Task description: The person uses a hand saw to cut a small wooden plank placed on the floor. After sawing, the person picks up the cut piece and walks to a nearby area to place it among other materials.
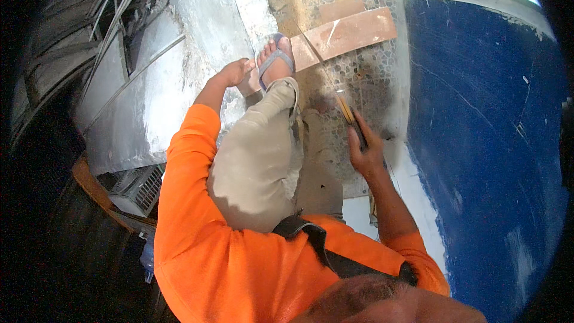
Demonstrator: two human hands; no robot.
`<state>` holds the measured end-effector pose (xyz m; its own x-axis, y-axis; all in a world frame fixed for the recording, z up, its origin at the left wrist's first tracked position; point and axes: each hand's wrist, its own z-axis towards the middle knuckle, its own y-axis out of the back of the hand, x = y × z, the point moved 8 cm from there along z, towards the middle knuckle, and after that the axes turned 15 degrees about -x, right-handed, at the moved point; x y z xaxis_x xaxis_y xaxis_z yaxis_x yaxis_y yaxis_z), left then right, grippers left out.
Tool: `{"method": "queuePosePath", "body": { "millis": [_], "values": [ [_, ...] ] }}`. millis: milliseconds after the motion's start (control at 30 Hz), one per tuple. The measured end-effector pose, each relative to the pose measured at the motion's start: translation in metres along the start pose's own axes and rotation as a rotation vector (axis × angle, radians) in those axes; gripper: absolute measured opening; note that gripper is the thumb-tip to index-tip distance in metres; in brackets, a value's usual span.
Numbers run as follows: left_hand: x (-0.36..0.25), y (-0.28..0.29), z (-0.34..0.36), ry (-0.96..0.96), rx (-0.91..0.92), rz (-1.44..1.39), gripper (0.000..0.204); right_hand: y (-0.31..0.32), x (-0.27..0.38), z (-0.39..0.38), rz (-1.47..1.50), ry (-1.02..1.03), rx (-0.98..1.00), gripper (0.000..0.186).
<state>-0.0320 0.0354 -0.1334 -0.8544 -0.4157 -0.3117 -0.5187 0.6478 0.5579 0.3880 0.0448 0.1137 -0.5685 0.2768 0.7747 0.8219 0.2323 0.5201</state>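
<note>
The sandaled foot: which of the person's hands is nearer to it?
Left. The left hand is close beside the sandaled foot, on its left; the right hand is farther off, toward the lower right in the picture, gripping a yellow-and-black tool.

A scuffed blue wall (484,113) is rising at right.
Thin rods (124,5) are slanting at upper left — a slotted grey crate (143,193) is sitting at lower left — and stone-patterned flooring (372,78) is running beside the wall.
</note>
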Motion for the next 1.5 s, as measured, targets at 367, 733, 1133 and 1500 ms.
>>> {"method": "queuePosePath", "body": {
  "millis": [367,733,1133,1500],
  "values": [
    [-0.017,0.004,0.003,-0.033,-0.021,0.04,0.062,-0.05,-0.033,0.054,0.037,-0.034,-0.023,0.046],
    [-0.003,-0.004,0.0,0.006,-0.038,-0.05,0.064,0.07,-0.002,-0.079,-0.05,-0.064,0.033,0.053],
    [-0.023,0.008,0.005,-0.042,-0.009,0.004,0.062,-0.078,-0.002,0.095,0.06,0.016,-0.094,0.046],
    [0.006,-0.01,0.006,-0.055,-0.019,0.003,0.061,0.086,0.005,-0.092,-0.048,-0.201,0.059,0.052]
  ]
}}
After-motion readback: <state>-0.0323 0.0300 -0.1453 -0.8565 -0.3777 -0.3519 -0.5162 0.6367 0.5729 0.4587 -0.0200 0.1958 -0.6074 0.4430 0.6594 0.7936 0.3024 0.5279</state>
